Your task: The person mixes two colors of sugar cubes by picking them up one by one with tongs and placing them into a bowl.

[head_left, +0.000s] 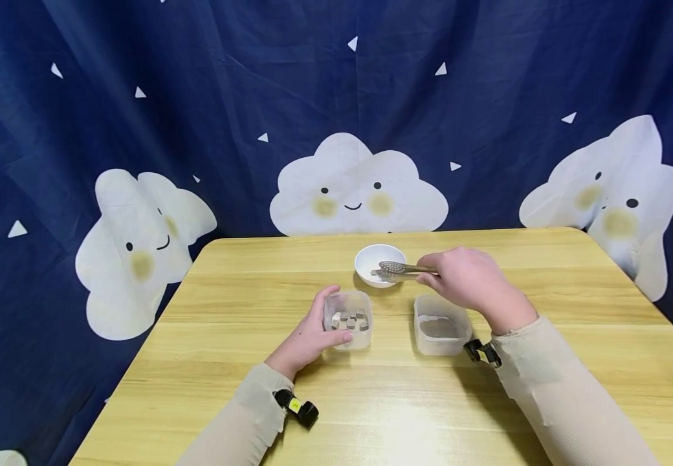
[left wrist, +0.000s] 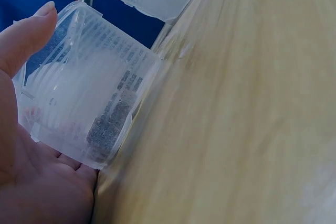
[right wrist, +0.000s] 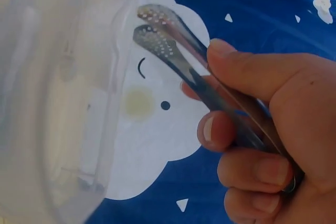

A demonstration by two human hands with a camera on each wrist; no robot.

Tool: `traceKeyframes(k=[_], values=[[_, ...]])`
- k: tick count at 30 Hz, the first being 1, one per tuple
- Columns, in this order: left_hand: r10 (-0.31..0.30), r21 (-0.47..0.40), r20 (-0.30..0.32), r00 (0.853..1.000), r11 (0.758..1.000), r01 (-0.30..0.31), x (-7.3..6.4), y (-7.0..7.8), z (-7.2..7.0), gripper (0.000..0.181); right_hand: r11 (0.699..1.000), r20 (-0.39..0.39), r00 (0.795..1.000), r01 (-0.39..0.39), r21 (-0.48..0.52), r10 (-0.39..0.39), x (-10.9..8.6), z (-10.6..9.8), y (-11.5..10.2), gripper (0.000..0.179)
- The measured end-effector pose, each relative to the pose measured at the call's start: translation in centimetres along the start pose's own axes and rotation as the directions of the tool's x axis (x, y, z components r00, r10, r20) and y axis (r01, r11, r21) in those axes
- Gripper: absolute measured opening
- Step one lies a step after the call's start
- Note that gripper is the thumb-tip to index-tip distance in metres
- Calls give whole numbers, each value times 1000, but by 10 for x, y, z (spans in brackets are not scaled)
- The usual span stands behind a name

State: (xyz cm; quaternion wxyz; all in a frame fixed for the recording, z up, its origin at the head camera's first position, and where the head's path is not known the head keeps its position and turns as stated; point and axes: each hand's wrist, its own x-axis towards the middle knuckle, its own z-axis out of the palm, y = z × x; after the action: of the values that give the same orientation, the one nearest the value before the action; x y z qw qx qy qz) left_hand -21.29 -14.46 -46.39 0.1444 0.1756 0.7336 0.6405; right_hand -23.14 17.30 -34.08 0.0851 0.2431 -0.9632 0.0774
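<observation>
My left hand (head_left: 311,333) grips a small clear plastic container (head_left: 365,299), thumb along its near side and fingers round its left. Several small greyish cubes (head_left: 351,322) lie inside; in the left wrist view a dark speckled one (left wrist: 109,129) shows through the wall. My right hand (head_left: 466,275) holds metal tongs (head_left: 413,268), their perforated tips over the white bowl (head_left: 362,266) at the back. At least one small grey piece (head_left: 375,272) shows in the bowl beside the tips. In the right wrist view the tong tips stand slightly apart, with nothing visible between them.
A second clear plastic container (head_left: 442,343) stands on the wooden table (head_left: 406,401), below my right wrist and to the right of the first. Behind the table's far edge hangs a dark blue curtain (head_left: 313,77) with cloud faces.
</observation>
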Motion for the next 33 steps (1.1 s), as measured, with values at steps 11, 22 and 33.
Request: traceKeyframes(k=[11, 22, 33], values=[[-5, 20, 3, 1000, 1000, 5, 0, 2, 0, 102, 979, -84, 976, 202, 31, -199, 0, -4, -21, 17], [-8, 16, 4, 1000, 1000, 8, -1, 2, 0, 101, 961, 21, 960, 278, 4, -278, 9, 1, -49, 16], [1, -15, 21, 1000, 1000, 0, -2, 4, 1, 99, 960, 116, 957, 274, -51, -267, 21, 15, -70, 14]])
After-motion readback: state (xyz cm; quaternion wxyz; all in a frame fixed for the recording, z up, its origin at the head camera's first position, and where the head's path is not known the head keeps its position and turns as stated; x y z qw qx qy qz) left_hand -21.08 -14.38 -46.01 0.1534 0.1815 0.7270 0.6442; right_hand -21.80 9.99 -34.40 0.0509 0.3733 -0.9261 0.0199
